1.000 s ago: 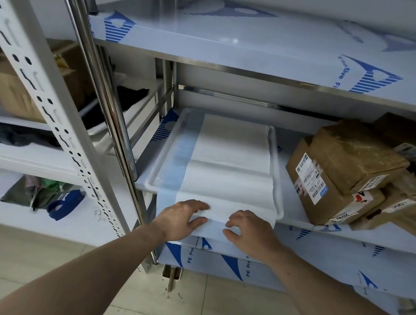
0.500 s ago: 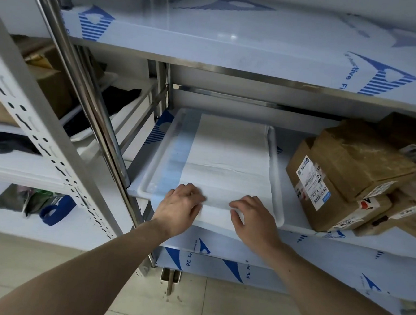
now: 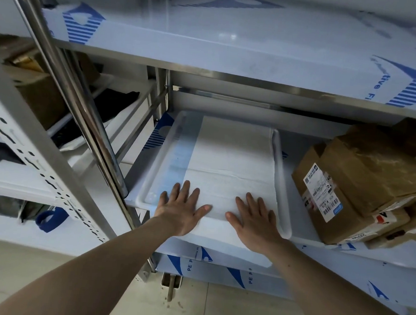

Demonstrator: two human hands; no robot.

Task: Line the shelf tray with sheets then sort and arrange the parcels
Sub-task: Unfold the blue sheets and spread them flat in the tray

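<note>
A white plastic tray [image 3: 276,147] sits on the middle steel shelf, lined with white sheets [image 3: 229,154] that run from back to front. The front sheet drapes over the tray's front rim and hangs down. My left hand [image 3: 182,207] lies flat with fingers spread on the sheet at the tray's front left. My right hand [image 3: 254,217] lies flat on the sheet at the front right. Brown taped parcels [image 3: 362,183] with white barcode labels are stacked on the same shelf, just right of the tray.
A steel upright post [image 3: 82,114] stands left of the tray. The upper shelf [image 3: 234,43], covered in blue-printed film, overhangs the tray. To the left, a perforated rack [image 3: 25,144] holds cardboard and dark items. Tiled floor lies below.
Both hands went from curled over the sheet's hanging front edge to lying flat, fingers spread, on the sheet inside the tray's front. The view shifted closer.
</note>
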